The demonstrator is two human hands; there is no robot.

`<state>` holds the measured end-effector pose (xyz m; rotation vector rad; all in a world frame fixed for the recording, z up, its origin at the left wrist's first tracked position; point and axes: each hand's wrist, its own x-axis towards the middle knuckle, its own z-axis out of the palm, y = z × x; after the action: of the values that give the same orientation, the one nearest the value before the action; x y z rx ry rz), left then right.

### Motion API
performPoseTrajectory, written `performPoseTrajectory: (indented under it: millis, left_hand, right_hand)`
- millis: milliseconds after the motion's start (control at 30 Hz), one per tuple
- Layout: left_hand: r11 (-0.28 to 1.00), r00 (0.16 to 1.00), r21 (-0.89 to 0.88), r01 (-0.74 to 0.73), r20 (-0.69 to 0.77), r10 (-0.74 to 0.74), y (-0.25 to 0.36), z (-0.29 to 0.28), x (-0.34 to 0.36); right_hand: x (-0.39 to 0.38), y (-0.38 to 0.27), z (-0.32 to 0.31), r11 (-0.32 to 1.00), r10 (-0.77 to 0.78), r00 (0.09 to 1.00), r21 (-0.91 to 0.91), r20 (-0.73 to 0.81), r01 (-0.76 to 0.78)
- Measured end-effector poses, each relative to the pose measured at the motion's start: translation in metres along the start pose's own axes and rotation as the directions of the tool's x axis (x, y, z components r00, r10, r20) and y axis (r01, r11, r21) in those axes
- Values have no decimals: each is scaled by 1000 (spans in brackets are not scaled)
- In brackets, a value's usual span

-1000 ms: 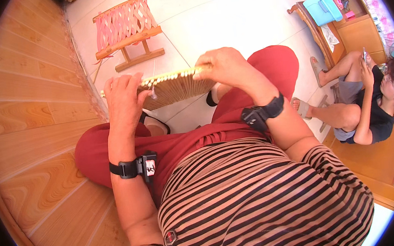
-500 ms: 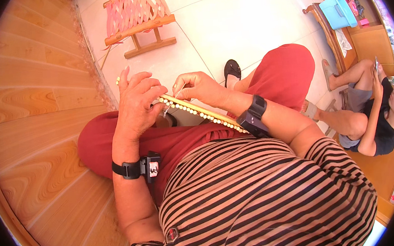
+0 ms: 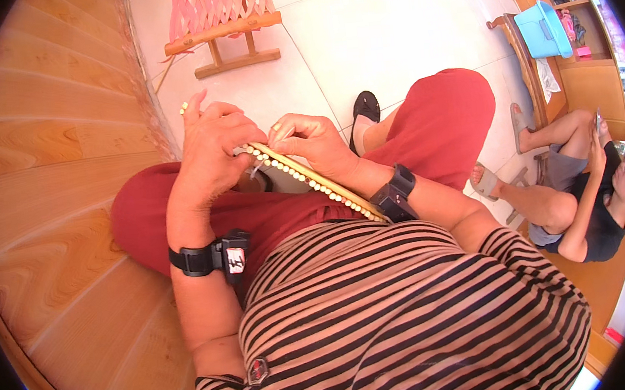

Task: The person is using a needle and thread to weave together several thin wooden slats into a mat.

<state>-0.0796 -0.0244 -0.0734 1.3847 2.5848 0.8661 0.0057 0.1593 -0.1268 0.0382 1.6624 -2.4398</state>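
Observation:
A narrow yellow strip [image 3: 303, 167], edged with a row of cream beads [image 3: 321, 187], slants from between my hands down to my waist. My left hand [image 3: 213, 148] is closed at its far end, thumb and fingers bent together there, and the forefinger side partly hides the tip. On a raised finger of that hand sits a small yellowish piece [image 3: 184, 108]. Just right of it, my right hand [image 3: 313, 144] pinches thumb and forefinger by the same end; what lies between them is too small to make out. A whitish thread end [image 3: 254, 172] hangs below the strip's tip.
A low wooden stool [image 3: 228, 33] with pink woven webbing stands on the pale tiles ahead. Wood panelling [image 3: 62, 217] lies along my left. At right, another person [image 3: 587, 193] sits with a phone, near a wooden table bearing a light blue basket [image 3: 542, 32].
Both hands and the strip have shifted slightly left in view. My right thumb and forefinger have come nearer to my left hand, and the thin thread seen between them earlier hardly shows.

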Motion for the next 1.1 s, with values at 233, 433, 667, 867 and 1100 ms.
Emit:
performPoseTrajectory:
  millis: [233,433,667,867,1100]
  left_hand:
    - [997,997,-13,79,2,-79,4,1,-3]
    - [998,998,35,46,49,-48,6,2,3]
    - [999,999,-19,49,-15,-50,6,6,-1]
    - [999,999,-12,36,23,-36,5,0,-4]
    - [998,999,-25,51,-11,-51,7,-7,-14]
  right_hand:
    - [4,3,-4,997,-49,999,56,-14,49]
    - [3,4,-8,992,14,987,124,-158,6]
    - [1,4,1,1000,-10,999,23,-50,11]
    - [6,15,-6,927,115,981,372,-156,-50]
    - [14,-13,-11,854,109,979,521,-172,-4]
